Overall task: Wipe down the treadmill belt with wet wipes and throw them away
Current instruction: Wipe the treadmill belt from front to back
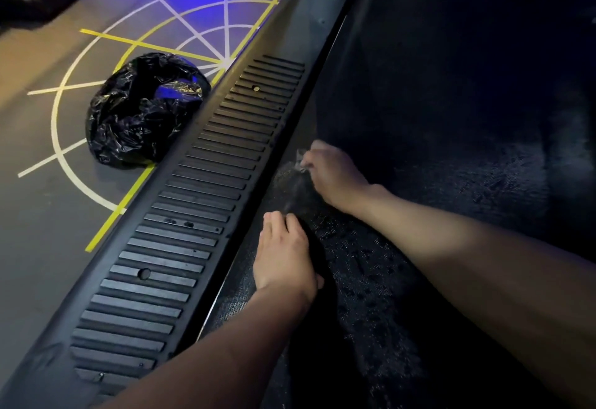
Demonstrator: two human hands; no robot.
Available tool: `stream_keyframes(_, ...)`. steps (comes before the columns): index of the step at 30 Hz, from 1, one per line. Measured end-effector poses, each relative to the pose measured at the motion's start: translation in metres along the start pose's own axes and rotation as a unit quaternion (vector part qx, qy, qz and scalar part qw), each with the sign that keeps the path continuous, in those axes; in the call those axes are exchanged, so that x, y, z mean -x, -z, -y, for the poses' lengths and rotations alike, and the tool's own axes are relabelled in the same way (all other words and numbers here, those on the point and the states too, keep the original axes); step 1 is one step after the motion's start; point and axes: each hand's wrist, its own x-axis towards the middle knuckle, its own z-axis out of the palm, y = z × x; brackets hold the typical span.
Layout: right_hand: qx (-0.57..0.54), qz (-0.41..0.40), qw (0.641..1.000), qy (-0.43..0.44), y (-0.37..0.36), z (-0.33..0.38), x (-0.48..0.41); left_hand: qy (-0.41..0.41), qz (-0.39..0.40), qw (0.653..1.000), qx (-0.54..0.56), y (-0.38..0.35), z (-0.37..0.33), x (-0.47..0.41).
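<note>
Grey, filmy wipe (295,183) stretches over the dark, wet-speckled belt (371,279); right hand (335,176) fingers pinch its top, left hand (285,254) fingers, pressed together, touch its bottom.

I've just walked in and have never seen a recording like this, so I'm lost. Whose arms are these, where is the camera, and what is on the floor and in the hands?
There is no robot here. These are a person's two bare arms, and the single picture comes from a camera worn on their head, looking forward and down.

The dark speckled surface is a treadmill belt. The ribbed strip beside it is the treadmill's side rail.

The right hand pinches a wet wipe that lies on the belt. The left hand touches the wipe's near end, but the picture is too dim to tell whether it grips it.

On the floor beyond the rail sits a crumpled black rubbish bag, among taped lines.
</note>
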Motion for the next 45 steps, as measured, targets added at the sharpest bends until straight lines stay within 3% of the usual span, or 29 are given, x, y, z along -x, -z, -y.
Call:
stream_keyframes(2, -0.002, 0.003, 1.0, 0.019, -0.004, 0.012, 0.018, 0.034, -0.019, 0.999, 0.007, -0.002, -0.001, 0.0)
stream_keyframes(5, -0.013, 0.126, 0.982, 0.143, -0.008, 0.036, 0.051, 0.074, -0.059, 0.995, -0.023, -0.008, 0.001, 0.007)
stream_keyframes(7, -0.004, 0.103, 0.991, 0.084, -0.007, 0.026, 0.046, 0.074, -0.075, 0.994, -0.022, -0.012, 0.003, 0.012)
stream_keyframes(10, -0.003, -0.008, 0.999, -0.035, -0.012, 0.02, 0.045, 0.06, -0.058, 0.996, 0.012, -0.016, 0.009, 0.016)
stream_keyframes(14, -0.055, 0.065, 0.993, 0.077, -0.019, 0.058, 0.085, 0.031, -0.03, 0.999, 0.03, -0.015, 0.014, 0.017)
stream_keyframes(16, -0.022, 0.077, 0.992, 0.101, -0.011, 0.047, 0.087, 0.031, 0.014, 0.999, 0.017, -0.013, 0.015, 0.019)
stream_keyframes(20, 0.007, -0.038, 0.995, -0.091, 0.0, 0.011, 0.071, 0.025, 0.077, 0.996, -0.047, -0.01, 0.013, 0.021)
stream_keyframes(25, -0.003, 0.082, 0.99, 0.113, 0.003, 0.035, 0.111, 0.042, 0.086, 0.992, -0.086, -0.009, 0.002, 0.02)
stream_keyframes(26, 0.006, 0.081, 0.991, 0.105, 0.005, 0.029, 0.108, 0.047, 0.087, 0.991, -0.091, -0.008, 0.001, 0.02)
stream_keyframes(30, 0.015, -0.038, 0.994, -0.097, 0.006, -0.006, 0.078, 0.058, 0.094, 0.989, -0.097, -0.01, -0.003, 0.017)
stream_keyframes(31, 0.023, -0.03, 0.996, -0.081, 0.005, -0.003, 0.08, 0.063, 0.097, 0.988, -0.098, -0.01, -0.004, 0.017)
stream_keyframes(34, -0.001, 0.055, 0.994, 0.091, 0.004, 0.019, 0.111, 0.069, 0.102, 0.987, -0.099, -0.011, -0.005, 0.016)
stream_keyframes(36, -0.007, 0.106, 0.986, 0.128, 0.007, 0.016, 0.12, 0.071, 0.102, 0.987, -0.101, -0.011, -0.005, 0.017)
stream_keyframes(40, -0.043, -0.046, 0.994, -0.086, 0.006, -0.02, 0.104, 0.071, 0.101, 0.987, -0.106, -0.01, -0.007, 0.018)
stream_keyframes(42, -0.009, -0.038, 0.999, -0.031, 0.003, -0.006, 0.116, 0.072, 0.106, 0.986, -0.111, -0.009, -0.008, 0.017)
stream_keyframes(45, -0.012, 0.075, 0.991, 0.111, 0.011, 0.019, 0.145, 0.065, 0.104, 0.985, -0.125, -0.007, -0.01, 0.018)
